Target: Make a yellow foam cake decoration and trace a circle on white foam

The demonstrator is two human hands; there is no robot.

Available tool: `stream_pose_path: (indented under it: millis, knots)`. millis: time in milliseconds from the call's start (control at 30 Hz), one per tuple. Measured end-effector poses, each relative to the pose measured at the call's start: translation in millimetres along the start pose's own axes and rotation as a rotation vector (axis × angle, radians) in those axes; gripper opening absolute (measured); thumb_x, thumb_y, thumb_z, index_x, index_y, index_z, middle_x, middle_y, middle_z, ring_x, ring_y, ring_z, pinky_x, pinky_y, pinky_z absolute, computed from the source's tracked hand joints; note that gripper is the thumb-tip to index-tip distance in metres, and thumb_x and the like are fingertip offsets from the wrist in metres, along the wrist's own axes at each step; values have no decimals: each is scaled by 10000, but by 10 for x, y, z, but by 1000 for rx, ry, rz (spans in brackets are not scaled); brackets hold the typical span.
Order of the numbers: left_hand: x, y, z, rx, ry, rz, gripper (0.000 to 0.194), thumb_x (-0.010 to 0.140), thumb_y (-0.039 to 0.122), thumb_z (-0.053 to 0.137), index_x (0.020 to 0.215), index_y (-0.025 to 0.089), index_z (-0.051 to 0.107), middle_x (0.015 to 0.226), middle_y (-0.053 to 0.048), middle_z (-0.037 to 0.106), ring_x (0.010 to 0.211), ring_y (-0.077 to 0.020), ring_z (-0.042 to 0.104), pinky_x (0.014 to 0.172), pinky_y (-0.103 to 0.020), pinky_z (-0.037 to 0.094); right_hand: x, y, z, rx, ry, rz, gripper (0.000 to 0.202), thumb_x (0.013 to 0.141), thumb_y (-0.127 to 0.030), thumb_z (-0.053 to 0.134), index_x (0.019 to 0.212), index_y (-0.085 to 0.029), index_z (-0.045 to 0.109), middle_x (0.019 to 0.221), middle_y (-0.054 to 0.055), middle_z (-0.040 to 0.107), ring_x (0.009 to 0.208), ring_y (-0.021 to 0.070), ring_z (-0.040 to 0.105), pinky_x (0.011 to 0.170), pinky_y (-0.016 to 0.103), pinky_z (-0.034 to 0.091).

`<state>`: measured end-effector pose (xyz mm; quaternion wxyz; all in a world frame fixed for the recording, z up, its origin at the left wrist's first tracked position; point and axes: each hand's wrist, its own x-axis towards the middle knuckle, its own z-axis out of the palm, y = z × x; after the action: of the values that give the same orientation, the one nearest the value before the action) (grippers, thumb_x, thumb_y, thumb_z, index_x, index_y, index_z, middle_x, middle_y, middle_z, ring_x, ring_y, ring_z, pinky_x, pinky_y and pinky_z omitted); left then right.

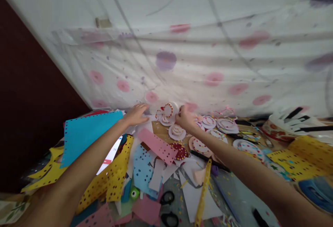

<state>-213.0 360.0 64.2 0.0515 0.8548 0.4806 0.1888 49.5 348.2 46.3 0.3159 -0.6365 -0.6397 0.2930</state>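
Note:
My left hand (136, 115) reaches to the back of the table, fingers stretched out and apart, holding nothing. My right hand (186, 117) is closed, its fingers curled right beside a white paper disc (174, 107) that stands upright. What those fingers hold, if anything, is hidden. A smaller round piece edged with red and yellow dots (168, 110) stands in front of the disc. Just below, a stacked white paper-disc piece (177, 131) lies flat. More decorated discs (227, 125) lie to the right of my right hand.
A blue sheet (90, 135), a lit phone (110, 157) and yellow dotted paper (119, 171) lie at left. Black-handled scissors (168, 199), a yellow strip (203, 192) and paper scraps are in front. A patterned bowl (275, 128) stands at right. Flowered sheeting (166, 60) hangs behind.

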Motion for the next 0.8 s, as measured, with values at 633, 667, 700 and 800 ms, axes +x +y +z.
stream_pose_path:
  millis: [633, 667, 700, 800]
  knots:
    - [-389, 1647, 188, -547, 272, -116, 224, 854, 397, 578, 892, 191, 658, 894, -61, 685, 813, -196, 621, 723, -318, 504, -1282, 57, -726, 776, -354, 179, 162, 791, -187, 596, 775, -229, 440, 703, -5, 653, 643, 149, 697, 699, 312, 601]
    - [-420, 1698, 203, -581, 280, -158, 260, 878, 415, 532, 935, 192, 654, 934, -71, 691, 857, -208, 632, 740, -328, 508, -1312, 114, -755, 785, -340, 194, 162, 784, -184, 610, 759, -223, 454, 702, 6, 655, 647, 157, 701, 698, 313, 604]
    - [-453, 1741, 205, -639, 299, -218, 308, 895, 438, 486, 996, 193, 643, 996, -82, 691, 907, -220, 638, 767, -342, 511, -1323, 176, -792, 790, -314, 204, 154, 782, -178, 618, 747, -215, 472, 705, 19, 659, 653, 162, 702, 698, 309, 605]
    - [-590, 1821, 131, -922, 369, -431, 459, 875, 525, 433, 1148, 191, 588, 1163, -104, 657, 1000, -248, 643, 853, -387, 505, -1242, 378, -1008, 777, -163, 189, 110, 811, -144, 601, 732, -186, 535, 730, 43, 666, 668, 149, 694, 699, 266, 599]
